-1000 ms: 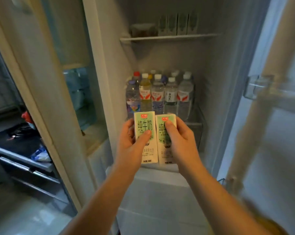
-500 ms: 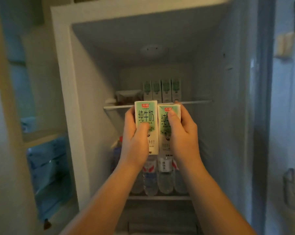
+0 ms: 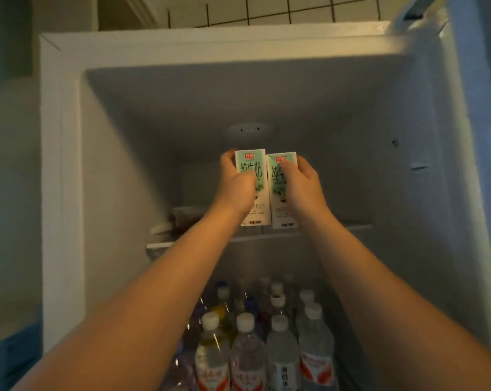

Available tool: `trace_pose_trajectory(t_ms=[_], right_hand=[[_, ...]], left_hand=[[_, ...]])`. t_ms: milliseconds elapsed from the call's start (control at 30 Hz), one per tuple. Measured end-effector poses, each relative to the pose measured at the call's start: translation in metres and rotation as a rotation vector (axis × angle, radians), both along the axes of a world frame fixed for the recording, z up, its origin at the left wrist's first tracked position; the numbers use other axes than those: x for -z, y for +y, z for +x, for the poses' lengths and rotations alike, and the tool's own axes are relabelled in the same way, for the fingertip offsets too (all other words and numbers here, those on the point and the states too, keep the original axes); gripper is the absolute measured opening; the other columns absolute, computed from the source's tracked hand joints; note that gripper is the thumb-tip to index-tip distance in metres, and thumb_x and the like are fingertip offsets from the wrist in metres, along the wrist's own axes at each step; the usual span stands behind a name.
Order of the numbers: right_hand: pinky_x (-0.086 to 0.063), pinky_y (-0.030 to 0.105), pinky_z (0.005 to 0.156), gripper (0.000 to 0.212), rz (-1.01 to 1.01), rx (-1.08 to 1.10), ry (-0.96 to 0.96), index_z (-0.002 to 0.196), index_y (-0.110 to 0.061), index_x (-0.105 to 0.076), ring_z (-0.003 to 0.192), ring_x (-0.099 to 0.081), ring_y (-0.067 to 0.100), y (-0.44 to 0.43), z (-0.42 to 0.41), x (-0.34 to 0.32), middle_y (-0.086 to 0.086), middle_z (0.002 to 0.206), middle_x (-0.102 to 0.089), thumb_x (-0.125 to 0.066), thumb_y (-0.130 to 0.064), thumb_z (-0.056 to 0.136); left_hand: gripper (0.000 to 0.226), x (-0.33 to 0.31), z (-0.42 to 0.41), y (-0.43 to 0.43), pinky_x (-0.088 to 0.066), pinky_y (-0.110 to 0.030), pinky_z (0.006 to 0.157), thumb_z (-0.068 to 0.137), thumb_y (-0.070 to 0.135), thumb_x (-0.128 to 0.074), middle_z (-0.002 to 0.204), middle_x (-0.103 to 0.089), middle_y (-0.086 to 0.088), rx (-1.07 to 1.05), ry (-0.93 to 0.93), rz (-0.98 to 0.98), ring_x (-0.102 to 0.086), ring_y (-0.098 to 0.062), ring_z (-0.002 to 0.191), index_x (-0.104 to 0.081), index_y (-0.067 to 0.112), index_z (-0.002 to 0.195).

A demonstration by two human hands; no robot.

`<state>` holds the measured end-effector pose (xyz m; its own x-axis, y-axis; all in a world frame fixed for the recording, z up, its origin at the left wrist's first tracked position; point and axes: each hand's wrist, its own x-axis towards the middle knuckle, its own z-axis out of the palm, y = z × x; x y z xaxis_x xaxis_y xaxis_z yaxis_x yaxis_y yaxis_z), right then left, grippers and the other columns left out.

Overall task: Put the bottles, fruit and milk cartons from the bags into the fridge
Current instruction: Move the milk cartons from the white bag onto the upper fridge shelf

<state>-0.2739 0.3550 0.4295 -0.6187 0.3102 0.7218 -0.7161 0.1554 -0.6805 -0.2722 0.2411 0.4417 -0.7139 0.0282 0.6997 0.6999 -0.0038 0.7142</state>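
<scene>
Head view: two green-and-white milk cartons, upright, side by side above the upper fridge shelf (image 3: 351,228); left carton (image 3: 251,165) is gripped by left hand (image 3: 235,186), right carton (image 3: 278,179) by right hand (image 3: 303,187). Clear plastic bottles (image 3: 281,345) are stocked below.

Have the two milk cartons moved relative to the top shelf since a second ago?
Yes, upward: the milk cartons rose from below the top shelf to above it.
</scene>
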Motion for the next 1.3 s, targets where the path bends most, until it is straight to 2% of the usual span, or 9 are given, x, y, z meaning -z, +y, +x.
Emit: trace_pose_trajectory(t_ms=[67, 233, 367, 500, 600, 700, 867, 1000, 1300], right_hand=[[-0.055, 0.040, 0.077, 0.025, -0.036, -0.054, -0.067, 0.116, -0.015, -0.061, 0.084, -0.070, 0.021, 0.001, -0.023, -0.006, 0.004, 0.096, -0.073, -0.044, -0.028, 0.102], [-0.058, 0.039, 0.074, 0.028, -0.011, -0.079, -0.252, 0.122, -0.011, -0.059, 0.079, -0.071, 0.025, 0.008, -0.067, -0.012, 0.009, 0.094, -0.074, -0.046, -0.027, 0.102], [-0.057, 0.052, 0.089, 0.028, 0.059, -0.101, -0.329, 0.126, -0.008, -0.053, 0.094, -0.071, 0.032, 0.016, -0.084, -0.019, 0.013, 0.104, -0.072, -0.048, -0.021, 0.102], [-0.058, 0.044, 0.087, 0.025, 0.416, -0.098, -0.477, 0.116, -0.014, -0.054, 0.095, -0.072, 0.027, 0.032, -0.077, -0.023, 0.010, 0.107, -0.072, -0.056, -0.007, 0.091], [-0.053, 0.045, 0.099, 0.027, 0.635, -0.081, -0.646, 0.110, -0.016, -0.061, 0.104, -0.070, 0.027, 0.047, -0.073, -0.026, 0.007, 0.106, -0.075, -0.068, -0.006, 0.085], [-0.053, 0.048, 0.099, 0.035, 0.690, -0.101, -0.725, 0.113, -0.014, -0.063, 0.108, -0.069, 0.031, 0.054, -0.077, -0.032, 0.010, 0.108, -0.075, -0.074, -0.004, 0.082], [-0.058, 0.044, 0.085, 0.026, 0.715, -0.104, -0.806, 0.106, -0.011, -0.064, 0.104, -0.069, 0.029, 0.049, -0.093, -0.043, 0.009, 0.105, -0.074, -0.071, 0.002, 0.085], [-0.055, 0.046, 0.094, 0.027, 0.713, -0.082, -0.891, 0.115, -0.007, -0.063, 0.111, -0.066, 0.029, 0.041, -0.123, -0.045, 0.009, 0.111, -0.072, -0.065, 0.002, 0.090], [-0.053, 0.054, 0.095, 0.043, 0.747, 0.034, -0.931, 0.131, -0.004, -0.056, 0.108, -0.058, 0.029, 0.023, -0.176, -0.051, 0.017, 0.130, -0.060, -0.065, 0.004, 0.090]], left_hand=[[0.058, -0.011, -0.017, -0.004, -0.059, -0.035, 0.070, 0.092, -0.010, -0.041, 0.101, -0.061, -0.002, 0.001, -0.054, -0.067, -0.064, -0.016, 0.085, -0.032, 0.022, 0.140], [0.062, -0.025, -0.059, -0.011, -0.058, -0.045, 0.085, 0.081, -0.016, -0.045, 0.109, -0.065, -0.012, 0.012, -0.211, -0.222, -0.066, -0.026, 0.095, -0.051, 0.018, 0.133], [0.046, -0.028, -0.080, -0.019, -0.055, -0.051, 0.093, 0.079, -0.015, -0.048, 0.110, -0.069, -0.016, 0.018, -0.274, -0.357, -0.067, -0.033, 0.104, -0.060, 0.013, 0.114], [0.030, -0.047, -0.089, -0.033, -0.058, -0.045, 0.088, 0.082, 0.000, -0.063, 0.107, -0.072, -0.009, -0.108, -0.231, -0.721, -0.070, -0.026, 0.097, -0.062, 0.015, 0.107], [0.033, -0.069, -0.084, -0.035, -0.050, -0.032, 0.083, 0.082, 0.016, -0.076, 0.105, -0.068, 0.005, -0.302, -0.114, -1.098, -0.064, -0.014, 0.096, -0.060, 0.022, 0.110], [0.040, -0.083, -0.087, -0.030, -0.047, -0.036, 0.094, 0.082, 0.024, -0.080, 0.112, -0.068, 0.004, -0.384, -0.099, -1.263, -0.062, -0.019, 0.106, -0.063, 0.021, 0.119], [0.052, -0.088, -0.110, -0.023, -0.045, -0.043, 0.106, 0.079, 0.026, -0.084, 0.122, -0.067, 0.003, -0.459, -0.096, -1.339, -0.061, -0.021, 0.115, -0.064, 0.019, 0.126], [0.051, -0.086, -0.138, -0.023, -0.048, -0.041, 0.104, 0.077, 0.024, -0.085, 0.123, -0.069, 0.001, -0.459, -0.107, -1.299, -0.063, -0.020, 0.114, -0.067, 0.017, 0.125], [0.055, -0.073, -0.190, -0.023, -0.053, -0.037, 0.096, 0.077, 0.018, -0.085, 0.126, -0.065, -0.004, -0.574, -0.040, -1.179, -0.063, -0.023, 0.114, -0.060, 0.014, 0.125]])
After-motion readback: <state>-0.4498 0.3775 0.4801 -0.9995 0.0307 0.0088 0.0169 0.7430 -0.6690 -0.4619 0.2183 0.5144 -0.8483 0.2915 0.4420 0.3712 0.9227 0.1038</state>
